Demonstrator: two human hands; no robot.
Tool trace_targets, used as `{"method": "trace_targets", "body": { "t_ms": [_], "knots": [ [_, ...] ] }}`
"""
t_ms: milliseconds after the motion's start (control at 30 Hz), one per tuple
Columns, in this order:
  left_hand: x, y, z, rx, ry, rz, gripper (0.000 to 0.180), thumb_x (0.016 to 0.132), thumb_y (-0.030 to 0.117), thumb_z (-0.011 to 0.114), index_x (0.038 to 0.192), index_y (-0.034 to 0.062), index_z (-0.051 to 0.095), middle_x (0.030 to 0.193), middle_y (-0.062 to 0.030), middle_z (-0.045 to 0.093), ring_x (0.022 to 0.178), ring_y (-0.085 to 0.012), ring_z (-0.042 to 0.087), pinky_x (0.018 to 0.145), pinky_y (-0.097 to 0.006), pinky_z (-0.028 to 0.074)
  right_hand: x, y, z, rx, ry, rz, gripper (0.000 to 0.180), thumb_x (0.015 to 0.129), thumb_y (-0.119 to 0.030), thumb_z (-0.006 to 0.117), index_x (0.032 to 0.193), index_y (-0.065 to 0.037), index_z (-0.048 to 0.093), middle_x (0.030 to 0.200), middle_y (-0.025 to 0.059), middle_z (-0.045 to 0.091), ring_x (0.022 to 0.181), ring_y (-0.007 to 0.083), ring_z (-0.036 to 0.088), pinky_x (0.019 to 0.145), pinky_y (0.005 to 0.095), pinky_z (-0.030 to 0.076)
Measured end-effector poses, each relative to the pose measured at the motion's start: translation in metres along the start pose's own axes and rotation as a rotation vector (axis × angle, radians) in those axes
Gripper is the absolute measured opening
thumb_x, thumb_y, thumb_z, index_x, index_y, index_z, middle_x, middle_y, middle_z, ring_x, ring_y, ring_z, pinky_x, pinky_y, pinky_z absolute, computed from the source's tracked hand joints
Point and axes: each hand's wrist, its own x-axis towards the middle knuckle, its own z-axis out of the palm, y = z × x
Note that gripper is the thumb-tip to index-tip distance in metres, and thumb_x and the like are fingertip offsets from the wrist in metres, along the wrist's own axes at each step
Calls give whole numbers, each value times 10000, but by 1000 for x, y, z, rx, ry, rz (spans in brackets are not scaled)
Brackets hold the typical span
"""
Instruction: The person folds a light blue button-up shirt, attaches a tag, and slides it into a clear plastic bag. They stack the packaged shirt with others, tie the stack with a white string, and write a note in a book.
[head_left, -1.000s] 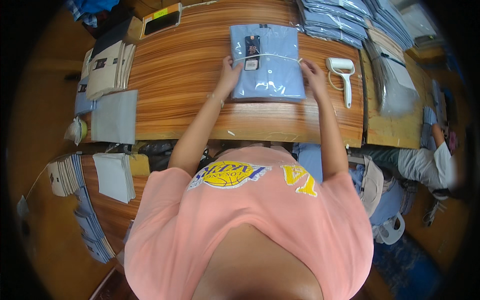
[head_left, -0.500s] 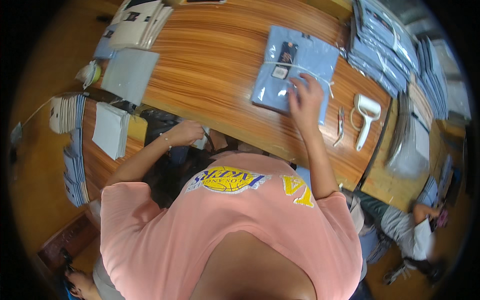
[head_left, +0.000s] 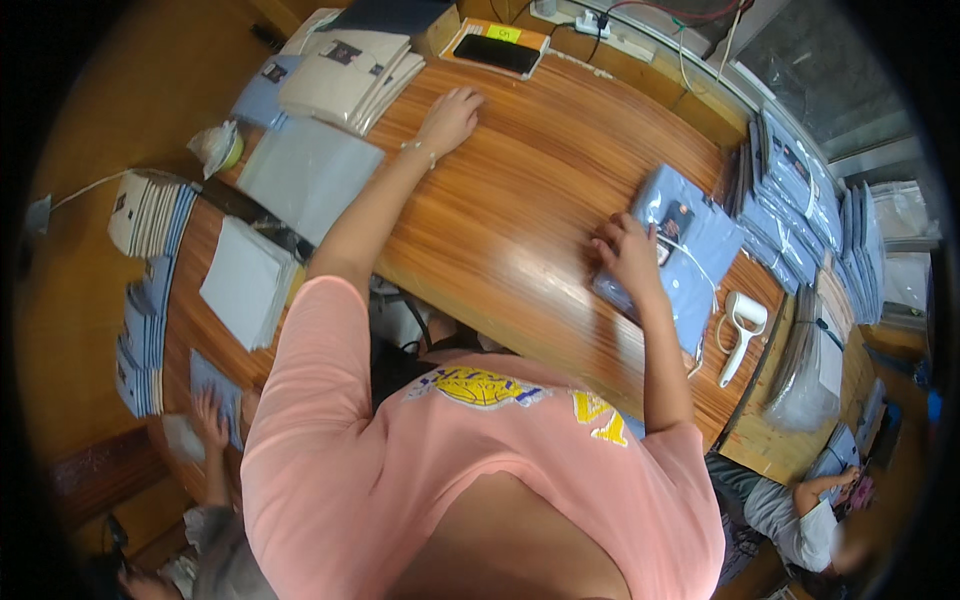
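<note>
The table [head_left: 520, 200] is wood, varnished to a light gloss, with clear grain lines running across it. The shirt [head_left: 690, 250] under the right hand [head_left: 625, 255] is light blue cloth, matt and smooth, with a small dark card tag on it. The scanner [head_left: 740, 320] is white plastic, smooth and slightly shiny. The phone [head_left: 497, 53] has a glossy black glass face. The bags [head_left: 310, 170] near the left hand [head_left: 450, 115] look like thin frosted plastic, smooth and dull. The person's top [head_left: 470, 470] is soft matt pink cloth.
</note>
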Motion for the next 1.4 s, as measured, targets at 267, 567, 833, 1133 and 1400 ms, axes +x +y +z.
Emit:
{"method": "trace_targets", "body": {
  "t_ms": [267, 567, 833, 1133, 1400],
  "knots": [
    [151, -110, 62, 309, -325, -5, 585, 802, 113, 625, 1337, 80, 392, 1376, -136, 380, 1263, -283, 377, 1004, -436, 342, 15, -60, 121, -119, 228, 87, 483, 835, -340, 590, 1265, -136, 510, 1345, 169, 408, 1297, 332, 316, 1031, 604, 184],
    [207, -125, 76, 132, -678, 59, 1043, 525, 420, 848, 1364, 42, 359, 1359, -182, 401, 1280, -338, 355, 977, -536, 331, 19, -63, 114, -96, 160, 157, 496, 826, -377, 593, 1266, -160, 517, 1341, 165, 416, 1321, 319, 295, 1045, 594, 162],
    [161, -31, 90, -38, -450, 316, 784, 531, 523, 801, 1049, -16, 563, 1062, -182, 553, 1025, -343, 519, 865, -466, 417, 22, -66, 114, -93, 148, 187, 490, 822, -377, 594, 1258, -165, 521, 1344, 154, 414, 1321, 308, 296, 1058, 583, 145],
    [215, -3, 119, -237, -127, 167, 386, 817, 336, 624, 1007, 1, 599, 1031, -180, 563, 980, -350, 529, 845, -458, 444, 21, -65, 111, -84, 149, 187, 493, 808, -367, 608, 1249, -161, 532, 1344, 144, 420, 1319, 308, 303, 1060, 580, 142],
    [190, -105, 119, 134, -332, -169, 749, 855, 598, 444, 1447, 189, 237, 1490, -84, 230, 1364, -321, 184, 1014, -682, 166, 18, -70, 112, -53, 134, 190, 493, 805, -361, 603, 1246, -151, 532, 1363, 136, 395, 1324, 306, 292, 1078, 550, 119]
  ]
}}
